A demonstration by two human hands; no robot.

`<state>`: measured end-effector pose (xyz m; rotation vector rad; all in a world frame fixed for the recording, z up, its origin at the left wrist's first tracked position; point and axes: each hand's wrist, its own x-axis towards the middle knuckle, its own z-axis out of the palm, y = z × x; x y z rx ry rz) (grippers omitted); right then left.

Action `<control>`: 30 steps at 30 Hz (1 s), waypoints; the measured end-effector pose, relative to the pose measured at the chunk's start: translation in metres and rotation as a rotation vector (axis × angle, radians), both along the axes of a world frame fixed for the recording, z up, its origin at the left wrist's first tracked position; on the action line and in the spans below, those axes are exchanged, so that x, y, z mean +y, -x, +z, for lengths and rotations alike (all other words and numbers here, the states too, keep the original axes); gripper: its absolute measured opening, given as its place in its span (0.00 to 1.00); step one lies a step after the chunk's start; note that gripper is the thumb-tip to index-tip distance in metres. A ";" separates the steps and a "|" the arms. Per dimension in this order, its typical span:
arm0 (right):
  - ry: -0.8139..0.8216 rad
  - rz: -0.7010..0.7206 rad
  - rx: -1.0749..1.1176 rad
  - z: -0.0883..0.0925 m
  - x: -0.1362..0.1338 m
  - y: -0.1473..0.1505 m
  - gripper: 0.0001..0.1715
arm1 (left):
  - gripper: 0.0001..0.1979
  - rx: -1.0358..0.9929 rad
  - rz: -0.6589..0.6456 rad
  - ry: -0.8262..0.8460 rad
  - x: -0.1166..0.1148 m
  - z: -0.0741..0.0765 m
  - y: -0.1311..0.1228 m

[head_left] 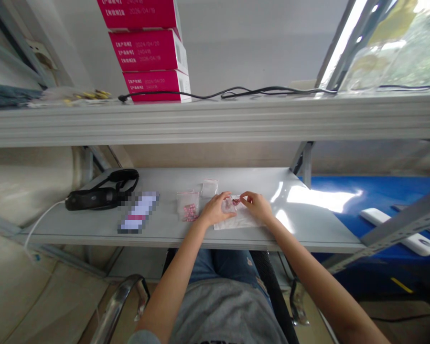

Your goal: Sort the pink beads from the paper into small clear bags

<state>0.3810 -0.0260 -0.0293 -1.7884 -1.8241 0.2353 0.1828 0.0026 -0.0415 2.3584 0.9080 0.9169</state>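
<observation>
Your left hand (217, 209) and right hand (258, 206) are pinched together on a small clear plastic bag (228, 205) of pink pieces (235, 201), above a white sheet (238, 219).

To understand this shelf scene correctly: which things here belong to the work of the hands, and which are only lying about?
Part of the work: left hand, right hand, small clear bag, white sheet, clear bag of pink pieces, second clear bag.
Lying about: black strapped device, blurred packet, red boxes.
</observation>
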 end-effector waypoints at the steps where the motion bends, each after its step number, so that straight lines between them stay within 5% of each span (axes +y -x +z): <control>1: 0.001 -0.040 -0.016 -0.001 0.001 -0.002 0.15 | 0.37 0.006 0.002 -0.001 0.000 0.000 0.000; 21: 0.036 -0.067 -0.079 -0.002 0.001 -0.001 0.13 | 0.44 -0.012 0.012 0.030 0.001 -0.002 0.000; 30: 0.015 0.187 0.056 -0.001 -0.003 0.013 0.16 | 0.46 -0.059 -0.013 0.077 0.002 -0.003 0.001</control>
